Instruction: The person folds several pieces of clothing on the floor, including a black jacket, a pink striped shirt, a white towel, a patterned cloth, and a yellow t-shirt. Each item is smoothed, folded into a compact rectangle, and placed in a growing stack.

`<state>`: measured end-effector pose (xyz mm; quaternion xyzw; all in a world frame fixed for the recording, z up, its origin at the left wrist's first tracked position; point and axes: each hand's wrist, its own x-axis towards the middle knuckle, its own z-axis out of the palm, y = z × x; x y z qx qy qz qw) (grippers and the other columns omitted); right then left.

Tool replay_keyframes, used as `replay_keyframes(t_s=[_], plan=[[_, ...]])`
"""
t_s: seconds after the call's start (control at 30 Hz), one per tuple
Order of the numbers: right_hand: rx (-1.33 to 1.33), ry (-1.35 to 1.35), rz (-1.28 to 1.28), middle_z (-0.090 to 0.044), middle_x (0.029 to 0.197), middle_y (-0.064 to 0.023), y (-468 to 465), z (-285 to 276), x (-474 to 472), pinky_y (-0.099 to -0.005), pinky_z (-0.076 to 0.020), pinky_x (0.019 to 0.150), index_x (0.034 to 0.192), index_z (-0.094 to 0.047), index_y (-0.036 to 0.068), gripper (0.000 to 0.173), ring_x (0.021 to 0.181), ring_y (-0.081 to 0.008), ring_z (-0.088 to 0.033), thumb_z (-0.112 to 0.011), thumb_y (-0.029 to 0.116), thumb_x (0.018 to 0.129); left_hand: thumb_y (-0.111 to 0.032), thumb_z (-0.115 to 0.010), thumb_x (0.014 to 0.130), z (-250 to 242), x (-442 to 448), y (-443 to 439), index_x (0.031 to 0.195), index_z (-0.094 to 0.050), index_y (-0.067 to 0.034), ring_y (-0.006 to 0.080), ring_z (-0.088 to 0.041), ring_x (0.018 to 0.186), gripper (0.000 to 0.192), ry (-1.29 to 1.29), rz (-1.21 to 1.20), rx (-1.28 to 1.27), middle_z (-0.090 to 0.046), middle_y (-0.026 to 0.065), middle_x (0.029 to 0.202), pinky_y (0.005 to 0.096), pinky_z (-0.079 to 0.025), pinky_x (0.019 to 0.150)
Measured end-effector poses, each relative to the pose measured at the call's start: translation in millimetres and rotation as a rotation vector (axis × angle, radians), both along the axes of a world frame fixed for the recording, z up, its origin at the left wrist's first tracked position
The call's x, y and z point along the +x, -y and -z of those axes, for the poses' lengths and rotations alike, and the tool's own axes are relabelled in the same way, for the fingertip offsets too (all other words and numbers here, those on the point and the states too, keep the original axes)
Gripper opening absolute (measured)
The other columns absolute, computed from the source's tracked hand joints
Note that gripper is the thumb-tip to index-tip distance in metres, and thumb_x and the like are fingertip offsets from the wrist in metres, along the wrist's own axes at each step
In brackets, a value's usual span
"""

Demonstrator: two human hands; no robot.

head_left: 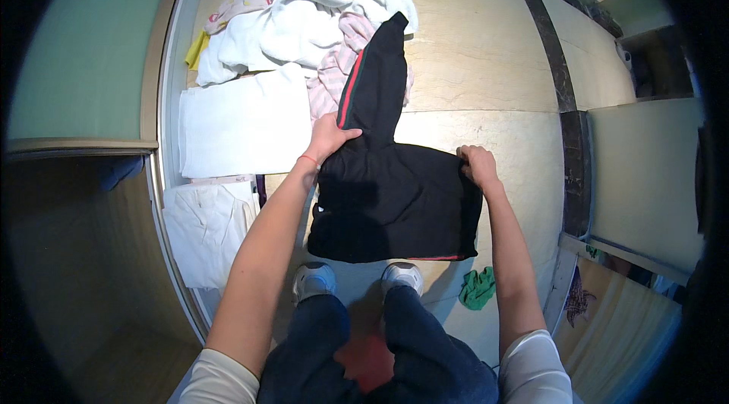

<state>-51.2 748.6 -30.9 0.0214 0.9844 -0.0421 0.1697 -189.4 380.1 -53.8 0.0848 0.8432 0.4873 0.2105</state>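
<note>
A black long-sleeved garment [413, 199] lies spread on the floor in front of my shoes. One sleeve [381, 79] with a red and green stripe stretches away from me, its cuff reaching the pile of laundry. My left hand [329, 137] grips the garment where that sleeve joins the body, thumb on top and fingers partly hidden. At the upper right corner of the body, my right hand [479, 165] pinches the cloth with bent fingers. A thin red edge shows along the near right border.
Beyond the garment are a heap of white cloth [319, 16] and a pink striped cloth [330, 76]. Left of it lie a folded white cloth [245, 125] and a folded white shirt [208, 227]. A green cloth [477, 288] rests near my right shoe [402, 276]. An open cabinet [74, 233] flanks the left side.
</note>
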Motion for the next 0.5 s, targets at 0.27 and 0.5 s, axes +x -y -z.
replay_keyframes(t_s=[0.27,0.5], plan=[[-0.091,-0.589,-0.068,-0.054,0.088,-0.0123,-0.2,-14.9,55.3,-0.0411,-0.049,0.069,0.09,-0.054,0.006,0.018,0.083,-0.032,-0.056,-0.063,0.001,0.074,-0.007,-0.073,0.079,-29.8,55.2,4.0,0.102,-0.069,0.0,0.0291,-0.066,0.096,0.025,-0.355,0.165,0.036,-0.07,0.0162,0.101,0.0342,-0.052,0.083],[0.051,-0.35,-0.094,-0.053,0.095,-0.0131,-11.1,15.7,93.7,-0.04,-0.0473,0.074,0.092,-0.06,0.005,0.014,0.091,-0.0306,-0.053,-0.057,0.005,0.078,-0.015,-0.073,0.082,9.0,114.9,31.7,0.091,-0.067,0.0,0.0327,-0.064,0.089,0.019,-0.443,0.382,-0.006,-0.067,0.0177,0.089,0.0384,-0.047,0.097]])
